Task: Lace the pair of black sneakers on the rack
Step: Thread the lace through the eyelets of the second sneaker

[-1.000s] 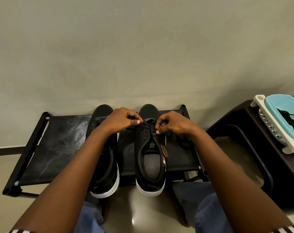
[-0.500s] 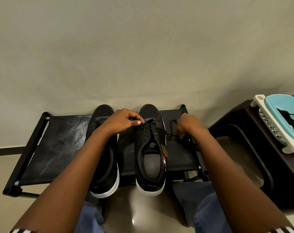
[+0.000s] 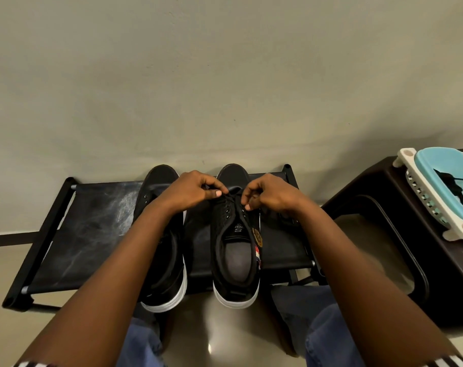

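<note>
Two black sneakers with white soles stand side by side on a low black fabric rack (image 3: 87,234), toes toward the wall. The right sneaker (image 3: 237,260) has a black lace (image 3: 234,201) threaded across its far eyelets. My left hand (image 3: 192,190) pinches the lace at the shoe's left side near the toe. My right hand (image 3: 268,193) pinches the lace over the right row of eyelets. The left sneaker (image 3: 163,276) lies partly under my left forearm; whether it holds a lace is hidden.
A dark brown plastic stool (image 3: 399,234) stands close on the right. On it rests a white and blue basket (image 3: 436,192) holding another black lace (image 3: 452,186). The wall rises right behind the rack. My knees in blue jeans sit below the shoes.
My right hand, which had pulled out to the right with the lace, has come back over the right sneaker's eyelets. My left hand has stayed in place.
</note>
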